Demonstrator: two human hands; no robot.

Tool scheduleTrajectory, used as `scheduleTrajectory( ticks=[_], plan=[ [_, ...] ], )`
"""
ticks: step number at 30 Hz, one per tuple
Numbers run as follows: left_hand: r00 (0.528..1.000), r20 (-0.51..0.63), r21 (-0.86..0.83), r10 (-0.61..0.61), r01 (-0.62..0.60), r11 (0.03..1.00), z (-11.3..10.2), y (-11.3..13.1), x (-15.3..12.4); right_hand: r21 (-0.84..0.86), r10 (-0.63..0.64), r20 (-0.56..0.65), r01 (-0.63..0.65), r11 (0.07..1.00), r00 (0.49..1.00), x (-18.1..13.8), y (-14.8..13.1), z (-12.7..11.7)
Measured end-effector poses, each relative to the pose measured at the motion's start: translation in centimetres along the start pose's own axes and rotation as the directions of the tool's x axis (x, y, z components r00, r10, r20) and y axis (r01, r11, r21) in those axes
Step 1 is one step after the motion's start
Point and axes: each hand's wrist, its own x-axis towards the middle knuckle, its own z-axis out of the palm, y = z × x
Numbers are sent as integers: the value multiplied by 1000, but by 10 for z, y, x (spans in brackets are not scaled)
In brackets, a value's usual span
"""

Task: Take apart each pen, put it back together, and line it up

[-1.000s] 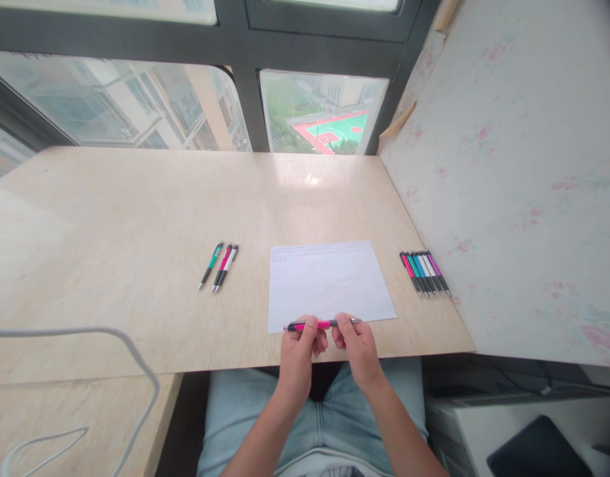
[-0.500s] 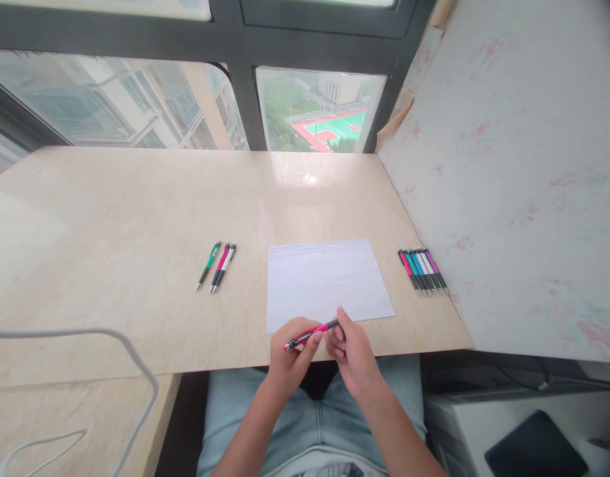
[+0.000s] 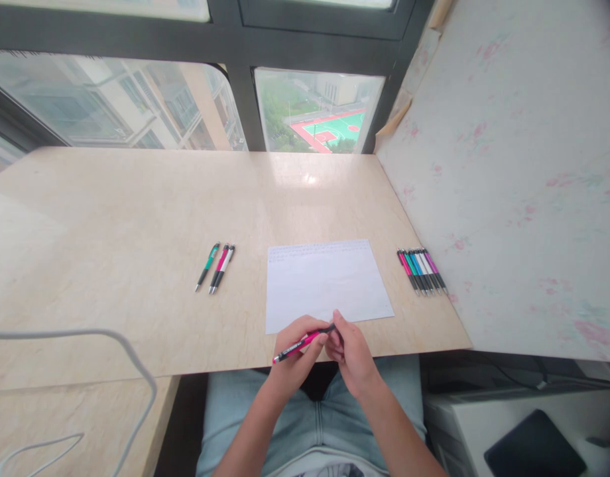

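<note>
My left hand (image 3: 291,372) is closed around a pink pen (image 3: 301,345) with a black grip, pinching it between thumb and fingers. The pen slants, its clicker end at the lower left and its grip end at the upper right. My right hand (image 3: 353,358) is closed too, with thumb and fingers on the grip end; the pen's tip is hidden there. Both hands are over the near edge of a white sheet of paper (image 3: 325,281), which has a few lines of handwriting along its top.
To the left lie a green pen (image 3: 208,266), a pink pen (image 3: 219,267) and a white pen (image 3: 225,266). A row of several coloured pens (image 3: 422,270) lies at the right, beside the papered wall (image 3: 524,185). A grey cable (image 3: 121,341) loops at the lower left.
The pink pen has slid toward the lower left through my hands, so its clicker end sticks out farther and less of its grip end shows. My left fingers now sit nearer the grip.
</note>
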Motion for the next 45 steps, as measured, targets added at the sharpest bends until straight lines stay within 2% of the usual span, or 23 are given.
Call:
scheduleTrajectory(
  ticks=[8, 11, 15, 18, 20, 21, 23, 25, 28, 31, 33, 35, 37, 38, 39, 40, 41, 43, 44, 45],
  plan=[
    [992, 3, 88, 127, -127, 988, -2, 2, 2, 56, 45, 4, -46, 997, 999, 0, 0, 0],
    [989, -7, 93, 148, -147, 985, -4, 5, 1, 70, 39, -6, -39, 997, 999, -1, -1, 0],
    [988, 24, 72, 152, -153, 986, -9, 8, 1, 78, 70, 39, -73, 994, 997, -3, -1, 2],
    [997, -42, -35, 58, -60, 998, -5, 6, 1, -3, -35, 15, 35, 999, 999, -6, 2, 4],
    [986, -136, -203, -93, 64, 977, 4, 5, 0, -140, -172, -25, 167, 976, 985, -7, 4, 4],
    [960, -192, -324, -205, 135, 936, 9, 4, 0, -234, -247, -29, 234, 944, 969, -7, 4, 4],
    [890, -194, -550, -413, 250, 797, 19, 6, 1, -432, -395, 17, 363, 825, 918, -7, 1, 1],
    [832, -125, -690, -541, 319, 650, 26, 9, 3, -589, -518, 129, 486, 646, 845, -5, -4, -4],
    [784, -20, -799, -620, 360, 481, 28, 14, 5, -688, -639, 340, 646, 331, 689, -2, -13, -10],
    [765, 57, -850, -641, 374, 372, 24, 17, 8, -662, -658, 534, 747, 65, 530, 2, -24, -14],
    [751, 97, -863, -653, 391, 320, 21, 18, 9, -611, -631, 633, 790, -53, 448, 4, -32, -14],
    [733, 147, -866, -664, 419, 271, 17, 20, 9, -559, -587, 710, 818, -135, 389, 6, -40, -15],
    [719, 190, -861, -669, 449, 237, 16, 23, 10, -515, -544, 761, 839, -176, 353, 9, -45, -16],
    [720, 195, -856, -666, 456, 243, 16, 24, 10, -502, -534, 770, 848, -168, 350, 9, -45, -16],
    [731, 174, -849, -659, 451, 276, 16, 25, 10, -507, -543, 755, 852, -129, 367, 10, -44, -16],
    [753, 128, -836, -645, 432, 339, 17, 25, 9, -534, -569, 710, 844, -52, 415, 10, -41, -15],
    [784, 58, -810, -618, 399, 430, 17, 25, 9, -575, -595, 630, 814, 74, 499, 10, -37, -14],
    [862, -107, -687, -495, 296, 664, 16, 23, 8, -611, -565, 380, 658, 441, 732, 7, -27, -9],
    [904, -170, -580, -392, 230, 782, 14, 21, 8, -557, -470, 257, 527, 642, 845, 6, -22, -6],
    [943, -198, -448, -266, 155, 880, 11, 20, 7, -448, -342, 164, 378, 810, 925, 4, -18, -2]
  ],
)
